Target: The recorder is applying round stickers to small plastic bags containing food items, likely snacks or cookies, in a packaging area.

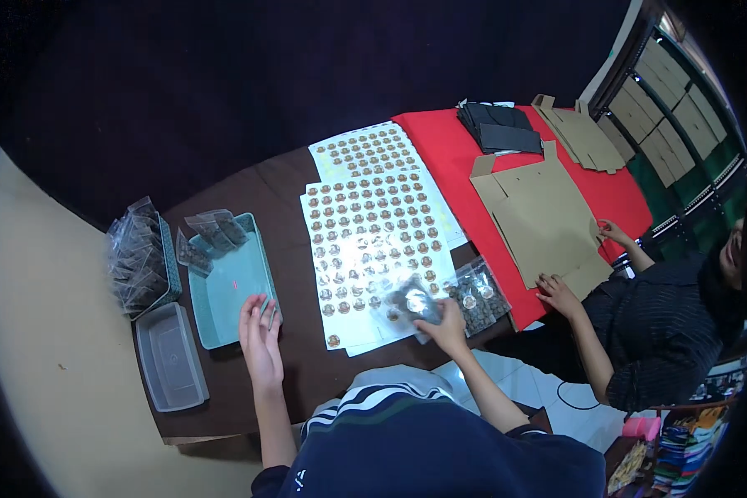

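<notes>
My right hand [446,329] grips a clear plastic pouch [410,299] with dark contents, holding it over the lower right of a white sticker sheet [334,286]. Rows of round brown stickers cover this sheet, and a second sheet [319,159] lies partly beneath it. Beside the right hand, more filled pouches [483,303] with round stickers lie at the sheet's right edge. My left hand [261,340] is raised, fingers apart and holding nothing, by the near right corner of a teal tray [232,303]. Several dark-filled pouches [217,231] rest in the tray's far end.
Left of the tray stand a teal basket [173,267] heaped with filled pouches and a clear plastic container [173,365]. On the red cloth [440,153] at right lie flat brown cardboard boxes [539,212] and black folded pieces [506,137]. A co-worker's hands [561,295] touch the nearer cardboard.
</notes>
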`<state>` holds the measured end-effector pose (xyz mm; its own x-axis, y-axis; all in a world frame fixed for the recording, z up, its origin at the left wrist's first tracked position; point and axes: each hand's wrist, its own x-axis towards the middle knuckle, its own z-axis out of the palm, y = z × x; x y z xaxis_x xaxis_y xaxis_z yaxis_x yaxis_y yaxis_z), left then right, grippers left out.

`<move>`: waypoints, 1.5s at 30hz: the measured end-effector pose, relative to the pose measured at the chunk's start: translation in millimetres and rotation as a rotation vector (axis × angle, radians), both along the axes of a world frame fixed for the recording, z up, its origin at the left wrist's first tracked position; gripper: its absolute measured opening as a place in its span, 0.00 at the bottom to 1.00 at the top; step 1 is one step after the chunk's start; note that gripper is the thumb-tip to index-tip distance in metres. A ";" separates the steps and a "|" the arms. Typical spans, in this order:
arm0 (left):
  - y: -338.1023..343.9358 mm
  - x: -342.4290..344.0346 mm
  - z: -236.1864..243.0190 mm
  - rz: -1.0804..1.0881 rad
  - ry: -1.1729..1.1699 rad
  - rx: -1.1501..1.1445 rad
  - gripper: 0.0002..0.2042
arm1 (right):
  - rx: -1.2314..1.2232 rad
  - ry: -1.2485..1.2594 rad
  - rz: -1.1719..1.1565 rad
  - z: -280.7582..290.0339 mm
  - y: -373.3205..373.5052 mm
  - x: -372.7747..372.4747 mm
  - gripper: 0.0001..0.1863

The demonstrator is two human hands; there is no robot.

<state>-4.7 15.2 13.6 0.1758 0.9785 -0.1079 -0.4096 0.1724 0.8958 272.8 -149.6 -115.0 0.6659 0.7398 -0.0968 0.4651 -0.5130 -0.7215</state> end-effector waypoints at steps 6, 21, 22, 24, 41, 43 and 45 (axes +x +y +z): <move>-3.5 -19.9 -26.8 0.092 -0.022 -0.069 0.14 | -0.275 -0.327 -0.278 -35.3 -50.6 6.8 0.37; -10.6 -8.1 -26.2 0.040 0.059 -0.122 0.11 | -0.282 -0.426 -0.105 -47.8 -36.2 13.6 0.39; -10.3 -8.2 -28.4 0.020 0.089 -0.128 0.11 | -0.306 -0.402 -0.114 -48.6 -37.6 13.7 0.39; -8.0 -10.0 -32.8 -0.008 0.219 -0.141 0.11 | -0.279 -0.394 -0.104 -44.7 -34.5 9.3 0.40; 201.5 -96.2 -127.1 0.318 1.114 0.219 0.32 | -0.405 -0.186 0.379 -54.6 -11.0 -34.8 0.38; 231.9 -106.6 -113.7 0.310 1.229 0.217 0.33 | -0.394 -0.158 0.391 -53.2 -13.2 -31.7 0.38; 254.9 -115.8 -108.0 0.307 1.259 0.191 0.33 | -0.378 -0.137 0.369 -52.3 -13.4 -31.4 0.37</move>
<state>-120.5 270.1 -94.4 -0.1744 0.9785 0.1102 0.7216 0.0508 0.6905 241.4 -163.0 -167.3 0.3934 0.8573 -0.3322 0.7402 -0.5096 -0.4385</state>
